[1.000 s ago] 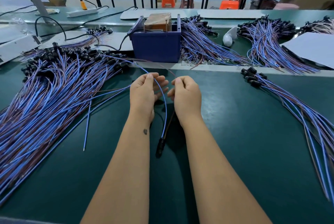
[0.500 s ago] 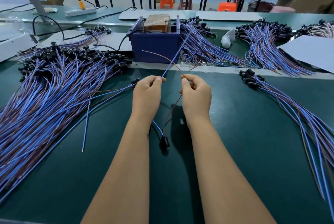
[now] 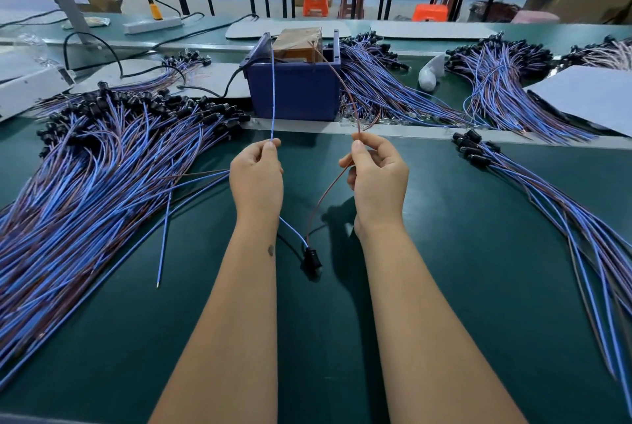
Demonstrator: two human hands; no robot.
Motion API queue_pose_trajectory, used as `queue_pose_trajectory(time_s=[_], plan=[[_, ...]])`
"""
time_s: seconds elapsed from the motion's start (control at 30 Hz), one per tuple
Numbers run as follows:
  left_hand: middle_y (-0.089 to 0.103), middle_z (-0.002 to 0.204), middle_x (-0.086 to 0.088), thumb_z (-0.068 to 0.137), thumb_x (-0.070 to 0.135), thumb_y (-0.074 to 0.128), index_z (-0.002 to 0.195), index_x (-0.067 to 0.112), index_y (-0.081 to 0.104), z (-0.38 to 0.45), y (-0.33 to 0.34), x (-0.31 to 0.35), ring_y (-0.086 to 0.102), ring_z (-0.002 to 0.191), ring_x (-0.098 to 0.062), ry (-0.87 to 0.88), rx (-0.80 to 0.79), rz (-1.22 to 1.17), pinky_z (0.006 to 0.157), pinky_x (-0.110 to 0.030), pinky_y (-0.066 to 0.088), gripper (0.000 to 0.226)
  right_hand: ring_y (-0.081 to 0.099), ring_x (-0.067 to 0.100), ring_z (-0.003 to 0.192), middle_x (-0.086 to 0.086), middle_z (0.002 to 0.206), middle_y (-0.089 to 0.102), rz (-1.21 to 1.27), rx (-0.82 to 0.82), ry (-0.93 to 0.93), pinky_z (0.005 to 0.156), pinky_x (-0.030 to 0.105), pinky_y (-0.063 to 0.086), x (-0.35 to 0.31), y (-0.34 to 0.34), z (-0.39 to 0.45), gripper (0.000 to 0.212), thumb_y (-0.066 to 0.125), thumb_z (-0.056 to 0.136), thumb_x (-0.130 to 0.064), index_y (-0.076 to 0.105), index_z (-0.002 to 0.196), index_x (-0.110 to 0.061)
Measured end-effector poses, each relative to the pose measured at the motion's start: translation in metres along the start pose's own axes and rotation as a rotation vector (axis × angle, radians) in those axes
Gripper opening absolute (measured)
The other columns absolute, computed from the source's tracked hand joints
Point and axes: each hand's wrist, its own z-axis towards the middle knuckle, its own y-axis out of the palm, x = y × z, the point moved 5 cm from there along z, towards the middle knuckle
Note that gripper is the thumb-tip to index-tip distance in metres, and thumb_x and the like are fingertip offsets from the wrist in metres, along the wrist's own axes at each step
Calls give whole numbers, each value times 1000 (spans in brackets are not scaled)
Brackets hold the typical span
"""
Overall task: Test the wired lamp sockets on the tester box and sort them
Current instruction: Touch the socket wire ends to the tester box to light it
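My left hand (image 3: 256, 180) pinches a blue wire (image 3: 273, 91) that runs straight up to the top of the blue tester box (image 3: 294, 91). My right hand (image 3: 376, 180) pinches a brown wire (image 3: 342, 81) that curves up to the same box top. Both wires drop between my wrists to one small black lamp socket (image 3: 310, 257), which hangs just above the green table (image 3: 444, 252). A big pile of wired sockets (image 3: 102, 163) lies to the left. A smaller row of wired sockets (image 3: 533, 191) lies to the right.
More bundles of wired sockets (image 3: 393, 91) lie behind a grey strip (image 3: 410, 131) to the right of the box. A white sheet (image 3: 588, 95) sits far right and a white bulb (image 3: 429, 73) lies behind the strip. One loose blue wire (image 3: 164, 235) points toward me.
Both hands rose and spread apart, each drawing one wire taut. The wire ends swung up to the top of the tester box, and the socket lifted off the table.
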Motion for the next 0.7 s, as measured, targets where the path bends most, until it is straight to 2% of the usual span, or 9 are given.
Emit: queue_pose_trajectory(time_s=[0.13, 0.37, 0.7], plan=[[47, 47, 14, 96, 15, 44, 97, 18, 69, 2, -1, -3, 36, 43, -2, -67, 4, -26, 43, -18, 30, 25, 47, 7, 51, -3, 63, 64, -2, 0, 24, 52, 19, 42, 2, 0, 1, 13, 56, 97, -11, 67, 97, -20], [48, 52, 11, 96, 11, 44, 101, 16, 69, 1, 1, -1, 32, 39, -3, -41, -13, 13, 39, -15, 28, 26, 47, 3, 47, -5, 65, 66, -102, -5, 19, 52, 15, 43, 5, 4, 3, 15, 56, 98, -14, 66, 107, -18], [49, 53, 9, 95, 9, 44, 100, 17, 67, 2, 2, -2, 33, 36, -3, -39, -8, 23, 38, -14, 28, 25, 46, 4, 46, -6, 63, 65, -116, -28, 10, 50, 15, 42, 6, 5, 3, 13, 55, 97, -14, 64, 104, -20]])
